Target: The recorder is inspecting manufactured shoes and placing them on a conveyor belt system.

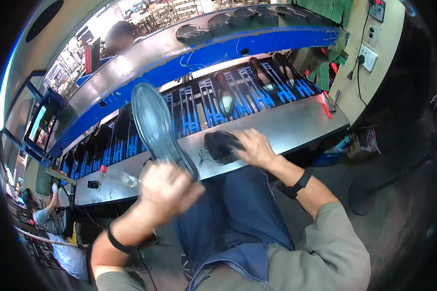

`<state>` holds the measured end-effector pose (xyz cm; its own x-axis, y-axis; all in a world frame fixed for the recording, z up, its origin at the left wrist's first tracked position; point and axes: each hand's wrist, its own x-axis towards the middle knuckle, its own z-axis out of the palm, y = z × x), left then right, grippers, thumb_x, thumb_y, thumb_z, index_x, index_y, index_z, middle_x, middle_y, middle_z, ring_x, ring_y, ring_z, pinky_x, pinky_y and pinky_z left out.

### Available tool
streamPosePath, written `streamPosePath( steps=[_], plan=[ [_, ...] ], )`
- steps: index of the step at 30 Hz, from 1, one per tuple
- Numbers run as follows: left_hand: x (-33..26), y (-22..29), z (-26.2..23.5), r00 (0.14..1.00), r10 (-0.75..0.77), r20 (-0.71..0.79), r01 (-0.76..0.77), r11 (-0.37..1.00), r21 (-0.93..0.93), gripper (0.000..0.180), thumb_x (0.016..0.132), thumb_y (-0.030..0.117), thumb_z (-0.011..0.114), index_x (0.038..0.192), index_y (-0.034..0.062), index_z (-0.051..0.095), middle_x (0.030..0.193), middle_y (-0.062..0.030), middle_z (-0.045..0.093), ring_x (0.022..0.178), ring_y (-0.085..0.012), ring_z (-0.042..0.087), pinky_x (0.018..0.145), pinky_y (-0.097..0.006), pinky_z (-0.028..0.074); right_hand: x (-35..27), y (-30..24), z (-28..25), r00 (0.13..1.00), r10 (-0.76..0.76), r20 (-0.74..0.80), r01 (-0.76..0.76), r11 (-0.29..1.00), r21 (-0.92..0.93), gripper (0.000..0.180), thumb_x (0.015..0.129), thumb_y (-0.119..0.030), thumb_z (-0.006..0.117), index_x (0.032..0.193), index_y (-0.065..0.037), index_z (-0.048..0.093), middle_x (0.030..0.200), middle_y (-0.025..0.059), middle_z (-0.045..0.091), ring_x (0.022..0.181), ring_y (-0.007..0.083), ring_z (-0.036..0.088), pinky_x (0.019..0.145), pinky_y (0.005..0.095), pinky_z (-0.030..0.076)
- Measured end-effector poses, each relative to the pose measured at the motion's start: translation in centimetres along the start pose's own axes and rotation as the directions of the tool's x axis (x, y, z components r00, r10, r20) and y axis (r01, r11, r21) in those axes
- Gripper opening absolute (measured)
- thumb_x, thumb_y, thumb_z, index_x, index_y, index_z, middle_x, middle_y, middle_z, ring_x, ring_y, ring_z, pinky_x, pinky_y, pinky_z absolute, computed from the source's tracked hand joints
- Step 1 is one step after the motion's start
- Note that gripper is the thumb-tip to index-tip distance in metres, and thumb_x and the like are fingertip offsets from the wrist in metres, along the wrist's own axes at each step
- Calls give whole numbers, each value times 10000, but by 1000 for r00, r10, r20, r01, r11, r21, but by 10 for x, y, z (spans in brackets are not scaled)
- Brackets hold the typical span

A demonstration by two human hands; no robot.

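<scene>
A long black shoe sole (155, 119) stands tilted up over the bench edge, its inner face and raised rim showing. Closed around its lower end is my left hand (167, 189), smeared by motion. To the right, a black shoe upper (219, 146) rests at the front of the metal bench, a thin dark lace or cord lying beside it. The fingers of my right hand (255, 148) grip the upper's right side and hide part of it.
Behind the metal bench (286, 119) runs a conveyor with blue racks (211, 109) carrying shoes (262, 77). Soles (218, 24) line the shelf above. A plastic bottle (121, 177) lies at left; a hammer-like tool (332, 101) lies at right. Another person (48, 213) sits far left.
</scene>
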<state>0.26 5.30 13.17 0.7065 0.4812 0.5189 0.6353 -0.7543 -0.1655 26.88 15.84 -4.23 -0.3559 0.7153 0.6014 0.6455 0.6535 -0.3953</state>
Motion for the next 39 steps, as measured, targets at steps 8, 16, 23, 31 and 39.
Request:
streamPosePath(
  steps=[8, 16, 23, 31, 39],
  plan=[
    [-183, 156, 141, 805, -486, 341, 593, 647, -479, 249, 826, 261, 791, 792, 49, 666, 723, -135, 637, 616, -332, 637, 588, -420, 524, -17, -68, -42, 964, 247, 99, -254, 747, 614, 417, 832, -246, 788, 1140, 2, 657, 972, 156, 664, 923, 260, 648, 838, 354, 516],
    [-169, -9, 210, 346, -850, 397, 931, 257, -260, 916, 758, 398, 833, 1462, -27, 429, 1415, -296, 497, 1318, -410, 491, 1097, -445, 403, -106, -85, -23, 782, 343, 519, -544, -30, 839, 398, 906, -183, 725, 1236, 2, 600, 1094, 50, 670, 1004, 132, 628, 923, 293, 494],
    [-169, -28, 156, 509, -518, 687, 110, -753, -649, 528, 884, 228, 662, 1323, -51, 572, 1300, -262, 620, 1197, -358, 626, 1005, -467, 526, -199, -88, 2, 490, 289, 822, -656, -498, 567, 711, 1003, -536, 518, 1411, 46, 494, 1348, 182, 616, 1198, 268, 633, 1052, 416, 496],
    [-210, -12, 66, 627, -607, 489, 23, -613, -790, 768, 1033, 622, 334, 1444, -20, 430, 1304, -256, 604, 1268, -415, 560, 1038, -540, 507, -158, -114, 33, 442, 298, 846, -640, -556, 530, 682, 1020, -519, 455, 1379, 58, 514, 1261, 218, 655, 1106, 289, 683, 978, 418, 553],
    [-158, 34, 47, 573, -626, 529, 14, -638, -770, 747, 1078, 531, 149, 1300, -57, 554, 1223, -242, 650, 1211, -434, 598, 1054, -540, 488, -83, -175, 12, 568, -248, 785, -822, -117, 557, 790, 998, -554, 451, 1438, 102, 444, 1330, 190, 608, 1214, 228, 585, 1025, 332, 452]
  ],
)
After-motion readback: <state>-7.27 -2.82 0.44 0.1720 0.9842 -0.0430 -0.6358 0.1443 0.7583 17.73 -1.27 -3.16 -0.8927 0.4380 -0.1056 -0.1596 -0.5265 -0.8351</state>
